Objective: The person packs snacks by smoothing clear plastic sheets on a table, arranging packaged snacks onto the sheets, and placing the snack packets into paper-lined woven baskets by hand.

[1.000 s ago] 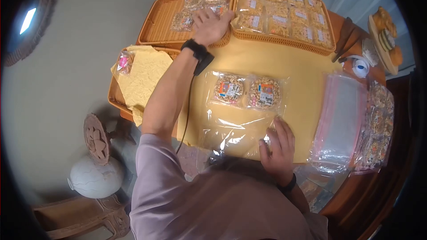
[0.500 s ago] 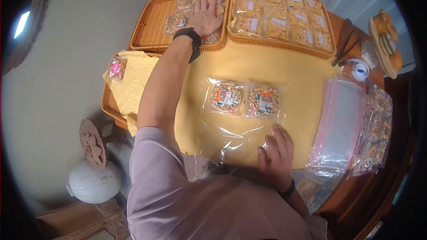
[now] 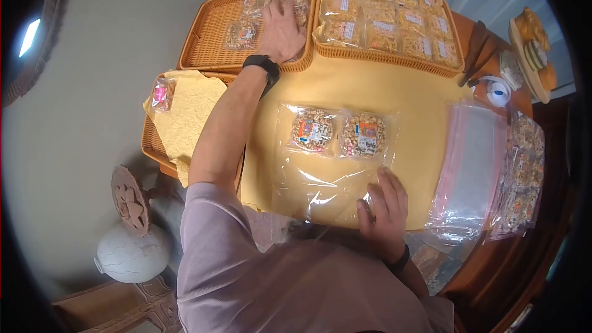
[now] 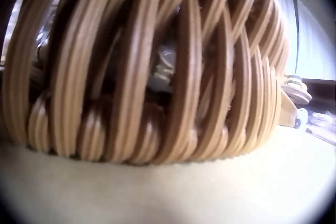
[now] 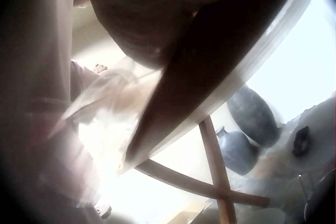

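Note:
My left hand [image 3: 282, 37] is over the right part of a wicker tray [image 3: 206, 54], its fingers bent down among wrapped nut cakes [image 3: 240, 34]; what lies beneath the palm is hidden. The tray's woven side [image 4: 131, 77] fills much of the left wrist view. On the yellow cloth, two round labelled nut cakes [image 3: 312, 129] [image 3: 364, 135] lie side by side at the far end of a clear plastic bag [image 3: 308, 179]. At that bag's near right edge rests my right hand [image 3: 385, 209], fingers loosely bent.
A full tray of wrapped cakes [image 3: 385, 12] adjoins at the right. Flat clear bags [image 3: 467, 172], filled packs [image 3: 523, 176] and a tape roll [image 3: 498, 92] are at the table's right. Crumpled yellow paper and a pink-labelled packet [image 3: 163, 94] occupy the left basket [image 3: 151, 139].
My left hand moved left and settled over the packets; its straight fingers have since bent and the hand drew slightly nearer. My right hand has stayed at the bag's edge.

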Motion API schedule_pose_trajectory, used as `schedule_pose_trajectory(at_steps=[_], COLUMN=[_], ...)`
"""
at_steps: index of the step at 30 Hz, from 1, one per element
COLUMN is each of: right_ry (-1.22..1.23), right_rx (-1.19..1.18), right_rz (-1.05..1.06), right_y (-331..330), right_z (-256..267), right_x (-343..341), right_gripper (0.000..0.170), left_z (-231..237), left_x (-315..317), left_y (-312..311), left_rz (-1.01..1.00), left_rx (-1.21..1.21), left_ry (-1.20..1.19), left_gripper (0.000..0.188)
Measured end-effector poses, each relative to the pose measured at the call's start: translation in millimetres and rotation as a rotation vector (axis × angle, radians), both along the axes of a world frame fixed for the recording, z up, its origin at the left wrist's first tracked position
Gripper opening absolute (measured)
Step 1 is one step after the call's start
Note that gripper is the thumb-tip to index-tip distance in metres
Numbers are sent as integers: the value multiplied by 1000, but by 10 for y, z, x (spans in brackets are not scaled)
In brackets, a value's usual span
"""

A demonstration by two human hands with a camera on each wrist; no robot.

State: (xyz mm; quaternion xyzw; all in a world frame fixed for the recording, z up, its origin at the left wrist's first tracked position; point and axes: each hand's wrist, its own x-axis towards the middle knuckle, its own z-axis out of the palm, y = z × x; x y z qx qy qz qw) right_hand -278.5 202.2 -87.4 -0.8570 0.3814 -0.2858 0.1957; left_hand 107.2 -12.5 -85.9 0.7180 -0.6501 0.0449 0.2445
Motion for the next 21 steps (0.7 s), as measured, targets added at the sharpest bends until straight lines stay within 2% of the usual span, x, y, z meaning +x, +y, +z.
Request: schedule_pose_trajectory(at_steps=[3,9,10,12,14,16,17,21], right_ry=[-6,10,8,7,13,15,16,33], right_rx=[-14,6,13,10,11,0,-5,-3], right_rz=[4,0,4,-2,2,-6,0,8], right_y=[-5,-8,-5,-2,7,-1,0,0], right_z=[-7,2,0,-6,-14,-14,-8,17], right_x=[-2,-2,5,4,-6,9,8,1], right_gripper=[29,29,29,30,30,30,30,29], left_z=[72,368,326,213,109,87,138,176], left_x=[-43,126,144,118,58,3,-13,-18], left_y=[25,-103,-113,-104,-2,28,23,61], left_rz=[51,31,34,34,72,115,119,79], left_rx=[67,442,449,390,389,323,372,347], left_ry=[-59,-45,-45,-207,-166,-12,80,79], left_gripper=[72,77,77,77,78,79,80,82])
